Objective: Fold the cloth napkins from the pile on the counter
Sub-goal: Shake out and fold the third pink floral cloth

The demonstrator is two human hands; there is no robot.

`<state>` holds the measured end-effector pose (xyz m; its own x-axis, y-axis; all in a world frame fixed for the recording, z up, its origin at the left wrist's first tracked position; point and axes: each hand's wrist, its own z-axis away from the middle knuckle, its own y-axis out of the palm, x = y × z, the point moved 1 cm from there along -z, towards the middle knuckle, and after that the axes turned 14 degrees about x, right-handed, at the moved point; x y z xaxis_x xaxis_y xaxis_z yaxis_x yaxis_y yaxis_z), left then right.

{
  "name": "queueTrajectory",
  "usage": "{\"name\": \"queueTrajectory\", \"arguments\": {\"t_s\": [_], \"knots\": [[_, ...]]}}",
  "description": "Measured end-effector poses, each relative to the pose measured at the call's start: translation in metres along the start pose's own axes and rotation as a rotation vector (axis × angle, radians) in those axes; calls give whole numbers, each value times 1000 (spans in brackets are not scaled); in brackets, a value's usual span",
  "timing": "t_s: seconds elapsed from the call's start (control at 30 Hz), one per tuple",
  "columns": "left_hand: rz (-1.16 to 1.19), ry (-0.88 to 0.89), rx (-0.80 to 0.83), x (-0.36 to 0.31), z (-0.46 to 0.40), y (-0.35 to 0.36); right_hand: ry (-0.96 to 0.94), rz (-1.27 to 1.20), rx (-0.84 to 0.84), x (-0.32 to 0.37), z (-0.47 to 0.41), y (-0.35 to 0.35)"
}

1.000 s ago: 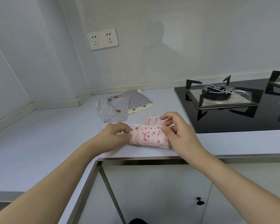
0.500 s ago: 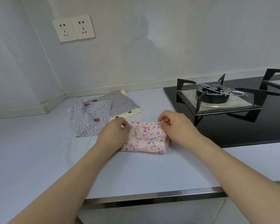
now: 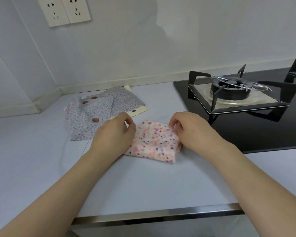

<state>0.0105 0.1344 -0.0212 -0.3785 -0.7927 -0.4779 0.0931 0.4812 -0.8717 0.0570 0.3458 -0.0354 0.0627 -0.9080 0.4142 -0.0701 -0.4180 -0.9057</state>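
Pink napkin lies folded small mid-counter; left hand and right hand pinch its far corners. Pile at 10 o'clock unfolded; most of task left.

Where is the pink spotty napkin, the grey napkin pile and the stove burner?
pink spotty napkin (image 3: pixel 155 142): head view, middle of folded top.
grey napkin pile (image 3: pixel 99 115): head view, top cloth's centre.
stove burner (image 3: pixel 229 90): head view, dark burner ring.
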Motion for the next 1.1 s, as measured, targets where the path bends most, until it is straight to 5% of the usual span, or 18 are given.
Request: {"name": "queueTrajectory", "arguments": {"t_s": [0.13,0.2,0.43,0.73,0.87,1.1], "knots": [[23,171,54,-34,29,-1,-12,28,-6,1,7,2],[-146,209,119,-51,46,8,-8,47,-13,1,6,3],[-487,144,-73,-63,70,26,-6,40,-19,3,20,3],[-534,201,78,-45,90,17,-184,56,-4,9,51,5],[-512,285,139,-31,98,8,-236,78,117,13,56,4],[-135,275,234,-21,95,-19,-331,66,140,14,57,4]]}}
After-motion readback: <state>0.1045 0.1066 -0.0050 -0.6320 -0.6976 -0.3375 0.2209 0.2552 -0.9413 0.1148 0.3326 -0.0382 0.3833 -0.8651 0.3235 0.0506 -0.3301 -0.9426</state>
